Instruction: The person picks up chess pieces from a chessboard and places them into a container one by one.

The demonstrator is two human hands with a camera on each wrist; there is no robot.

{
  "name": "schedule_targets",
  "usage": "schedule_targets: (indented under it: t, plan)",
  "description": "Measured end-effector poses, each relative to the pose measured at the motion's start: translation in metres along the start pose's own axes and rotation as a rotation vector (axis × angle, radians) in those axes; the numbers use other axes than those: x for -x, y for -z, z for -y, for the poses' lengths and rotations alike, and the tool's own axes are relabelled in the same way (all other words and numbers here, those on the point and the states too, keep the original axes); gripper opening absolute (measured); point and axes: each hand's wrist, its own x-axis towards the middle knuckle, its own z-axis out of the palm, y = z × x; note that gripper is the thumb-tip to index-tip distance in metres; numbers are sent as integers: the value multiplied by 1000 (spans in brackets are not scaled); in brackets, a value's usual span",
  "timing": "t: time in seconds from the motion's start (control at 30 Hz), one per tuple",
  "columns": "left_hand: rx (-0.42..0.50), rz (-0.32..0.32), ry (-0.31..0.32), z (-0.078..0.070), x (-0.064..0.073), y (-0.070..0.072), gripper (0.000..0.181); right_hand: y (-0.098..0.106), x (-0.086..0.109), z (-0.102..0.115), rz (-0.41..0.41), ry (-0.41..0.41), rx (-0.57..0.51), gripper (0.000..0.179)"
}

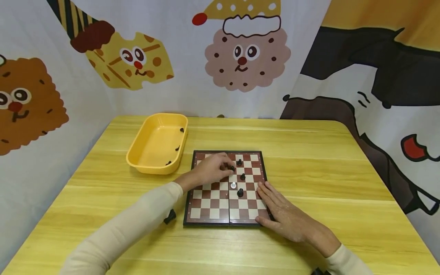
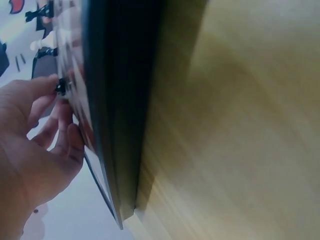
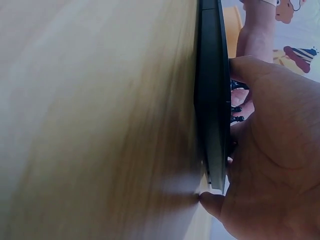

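A chessboard (image 1: 209, 214) with brown and cream squares lies on the table. My left hand (image 1: 212, 169) reaches over its middle and pinches a small black pawn (image 2: 61, 86) between thumb and forefinger, at the board's surface. On the right half stand a white pawn (image 1: 233, 185), a larger black chess piece (image 1: 240, 193) and two more black pawns, one (image 1: 243, 177) near the middle and one (image 1: 239, 162) farther back. My right hand (image 1: 287, 214) rests along the board's right edge, fingers extended over the rim. In the right wrist view, that palm lies beside the board's dark side (image 3: 212, 95).
A yellow tray (image 1: 137, 152) with several small black pieces along its right side stands behind and left of the board. Under the left forearm a black object (image 1: 170, 216) is partly hidden. A printed curtain (image 1: 189, 76) hangs behind the wooden table (image 1: 343, 172).
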Motion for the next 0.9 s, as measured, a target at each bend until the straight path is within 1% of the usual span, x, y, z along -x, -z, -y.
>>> schedule_targets:
  t: [0.1,0.27,0.47,0.6,0.7,0.9]
  plan:
    - [-60,0,-4,-1,-1,-2,17,-1,0,0,-6,2,7,80]
    - [-124,-1,-6,-4,-1,0,19,-1,1,1,-18,-2,6,80]
    - [-110,5,18,-6,0,6,26,-2,1,-1,-10,-13,7,82]
    - [-134,-6,20,-5,2,12,26,-2,0,0,-6,-9,15,82]
    - [-132,-13,24,-4,3,18,25,-2,-1,0,-8,-8,14,82]
    - [-141,-50,36,-2,5,32,24,-2,1,0,-20,-2,23,82]
